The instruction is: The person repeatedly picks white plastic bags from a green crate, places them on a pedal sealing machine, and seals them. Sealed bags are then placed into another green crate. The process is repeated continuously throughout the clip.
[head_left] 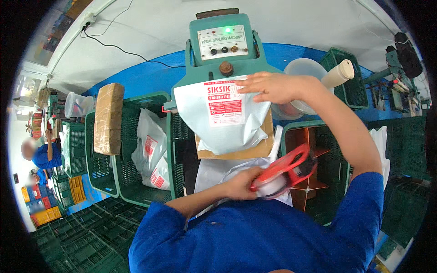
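A white plastic bag (191, 107) with red print hangs from the jaws of a teal sealing machine (198, 20), whose small green light is lit. The bag's lower part bulges and rests on a brown cardboard surface (264, 144). My right hand (280, 88) reaches over from the right, fingers stretched out across the bag's upper right part. Below the bag, close to my body, my left hand (245, 183) is closed round a red tape dispenser (286, 172). The dispenser is blurred by motion. White sheet material (211, 170) lies under that hand.
Left stands a green crate (170, 136) holding printed white bags (150, 141); a brown-wrapped block (108, 118) rests beside them. To the right, another green crate (291, 125) contains brown cardboard. A clear tub (302, 70) and pale roll (339, 75) stand behind. Another person (45, 154) is far left.
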`<state>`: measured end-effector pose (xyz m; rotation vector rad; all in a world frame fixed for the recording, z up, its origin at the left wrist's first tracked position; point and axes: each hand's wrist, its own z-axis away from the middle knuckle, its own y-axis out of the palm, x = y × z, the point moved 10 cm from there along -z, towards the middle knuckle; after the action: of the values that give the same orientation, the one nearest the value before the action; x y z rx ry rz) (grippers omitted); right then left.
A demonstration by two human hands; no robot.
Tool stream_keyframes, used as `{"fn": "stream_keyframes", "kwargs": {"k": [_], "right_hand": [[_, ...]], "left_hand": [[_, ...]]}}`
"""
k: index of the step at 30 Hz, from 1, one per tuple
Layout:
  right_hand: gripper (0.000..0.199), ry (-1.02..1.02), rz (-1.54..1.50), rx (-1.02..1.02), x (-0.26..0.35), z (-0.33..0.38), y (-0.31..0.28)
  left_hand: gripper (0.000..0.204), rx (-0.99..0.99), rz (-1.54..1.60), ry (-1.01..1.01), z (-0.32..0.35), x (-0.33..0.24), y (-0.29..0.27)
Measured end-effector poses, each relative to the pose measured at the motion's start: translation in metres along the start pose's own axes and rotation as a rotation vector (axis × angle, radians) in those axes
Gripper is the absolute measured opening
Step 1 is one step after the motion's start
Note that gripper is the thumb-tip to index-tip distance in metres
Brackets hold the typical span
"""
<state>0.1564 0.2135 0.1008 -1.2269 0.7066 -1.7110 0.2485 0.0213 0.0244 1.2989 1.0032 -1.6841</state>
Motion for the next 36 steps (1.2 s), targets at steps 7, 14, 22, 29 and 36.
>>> {"fn": "stream_keyframes", "kwargs": {"k": [7,14,22,29,36], "right_hand": [[0.049,0.054,-0.056,-0.053,0.004,0.006,-0.001],[0.049,0.075,-0.101,-0.1,0.007,0.006,-0.003],[0.05,0.102,-0.195,-0.191,0.01,0.012,-0.002],[0.046,0.138,-0.196,-0.271,0.021,0.011,-0.012],[0.045,0.178,-0.19,-0.364,0.001,0.017,-0.001]], "left_hand": [[0.033,-0.452,-0.34,0.145,0.103,-0.056,-0.1],[0.038,-0.549,-0.717,-0.171,0.078,-0.05,-0.166],[0.056,-0.927,-0.591,-0.345,0.306,-0.041,-0.25],[0.056,-1.44,-0.734,-0.825,0.423,0.045,-0.418],[0.056,-1.497,-0.944,-0.801,0.406,0.112,-0.492]]}}
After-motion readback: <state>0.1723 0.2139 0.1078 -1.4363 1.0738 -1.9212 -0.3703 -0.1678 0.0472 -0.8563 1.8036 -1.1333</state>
